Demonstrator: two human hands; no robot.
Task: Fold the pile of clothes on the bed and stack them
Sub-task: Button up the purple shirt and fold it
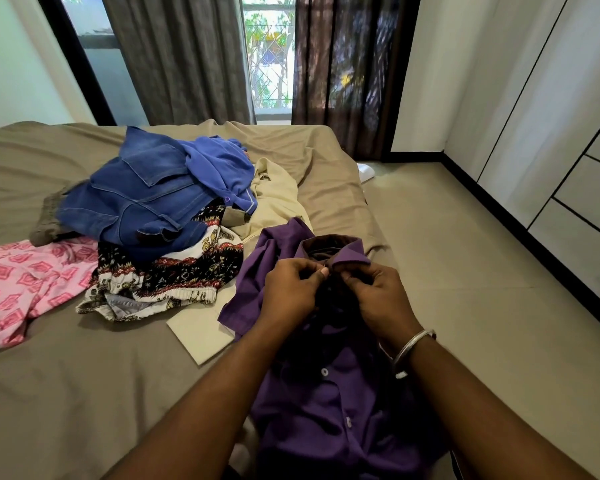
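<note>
Just below the collar, the left hand (290, 292) and right hand (378, 299) both pinch the front placket of a purple shirt (326, 410) hanging down toward the camera. Left of the hands, unfolded clothes (153, 209) lie heaped on the bed (66, 375).

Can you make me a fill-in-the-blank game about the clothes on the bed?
1. Both hands, the left hand and the right hand, pinch the collar of the ____ shirt.
2. The blue denim jacket lies on ____ of the pile.
3. The pink patterned garment lies flat on the ____.
4. A silver ____ circles the right wrist.

Missing words: purple; top; bed; bangle
</note>
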